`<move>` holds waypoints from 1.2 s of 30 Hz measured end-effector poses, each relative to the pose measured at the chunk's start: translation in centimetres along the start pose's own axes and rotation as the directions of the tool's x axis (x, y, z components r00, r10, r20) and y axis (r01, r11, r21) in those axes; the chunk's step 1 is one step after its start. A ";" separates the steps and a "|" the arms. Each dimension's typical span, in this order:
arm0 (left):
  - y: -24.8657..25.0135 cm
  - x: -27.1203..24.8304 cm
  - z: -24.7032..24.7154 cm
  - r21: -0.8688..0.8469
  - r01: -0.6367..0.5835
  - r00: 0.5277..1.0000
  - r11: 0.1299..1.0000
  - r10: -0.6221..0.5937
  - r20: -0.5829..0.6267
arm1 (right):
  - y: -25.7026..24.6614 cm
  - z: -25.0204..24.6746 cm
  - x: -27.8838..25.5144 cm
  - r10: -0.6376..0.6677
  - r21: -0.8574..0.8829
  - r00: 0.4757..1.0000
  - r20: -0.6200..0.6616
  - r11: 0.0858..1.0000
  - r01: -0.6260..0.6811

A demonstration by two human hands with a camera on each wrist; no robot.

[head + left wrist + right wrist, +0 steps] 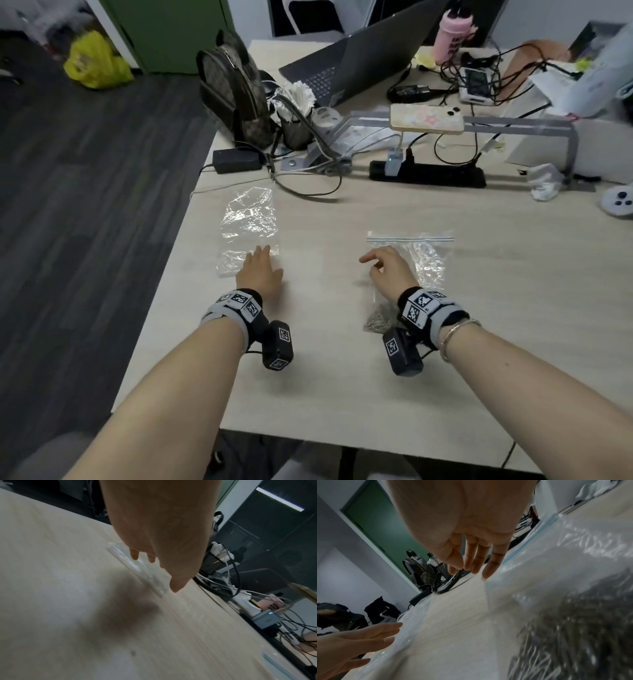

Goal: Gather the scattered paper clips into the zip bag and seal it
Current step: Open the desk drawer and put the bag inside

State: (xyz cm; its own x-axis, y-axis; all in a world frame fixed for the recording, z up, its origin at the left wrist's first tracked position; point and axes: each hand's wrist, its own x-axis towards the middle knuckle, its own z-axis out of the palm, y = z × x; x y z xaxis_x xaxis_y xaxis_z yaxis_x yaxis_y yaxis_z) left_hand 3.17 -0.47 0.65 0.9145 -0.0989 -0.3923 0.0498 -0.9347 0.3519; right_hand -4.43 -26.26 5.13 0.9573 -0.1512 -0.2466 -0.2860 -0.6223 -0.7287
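In the head view, the zip bag (pixel 409 260) lies flat on the pale wooden table (pixel 342 377) at about 1 o'clock from the table's middle, its blue-lined zip strip at the far end; the paper clips (pixel 376 317) make a grey heap inside its near end, partly hidden under the right wrist. The right hand (pixel 388 269) hovers over the bag with loosely bent fingers and grips nothing. The left hand (pixel 260 270) lies flat, fingers straight, on the near edge of a second clear bag (pixel 250 222) at 10 o'clock. In the left wrist view, this hand's fingertips (pixel 176 586) point down at thin crinkled film. In the right wrist view, the zip bag looks glossy, wrinkled and soft, and the clips are a dense wiry mass. I judge the film to be slippery and limp and the clip end heavy, so it is better to pinch the stiffer zip strip at both ends.
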 end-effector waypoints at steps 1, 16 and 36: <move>-0.9 -0.1 0.1 0.029 0.015 1.000 0.999 -0.015 0.021 | -0.1 0.8 0.0 0.001 0.001 1.000 0.018 1.000 -0.001; -3.2 -2.7 0.1 0.152 -0.043 0.999 0.987 0.040 0.029 | -2.4 6.3 1.5 0.012 0.006 0.995 0.096 1.000 -0.013; -2.5 -3.3 -0.9 -0.477 0.272 0.955 0.836 -0.295 0.027 | -2.5 9.3 0.4 -0.053 -0.487 0.832 0.552 0.790 0.373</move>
State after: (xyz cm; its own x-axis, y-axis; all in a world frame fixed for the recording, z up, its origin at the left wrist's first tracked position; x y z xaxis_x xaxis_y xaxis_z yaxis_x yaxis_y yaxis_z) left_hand 0.36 2.52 1.86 0.8479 0.1722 -0.5014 0.4817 -0.6453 0.5929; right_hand -3.78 -17.60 0.89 0.7880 0.3306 -0.5194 0.1521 -0.9220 -0.3562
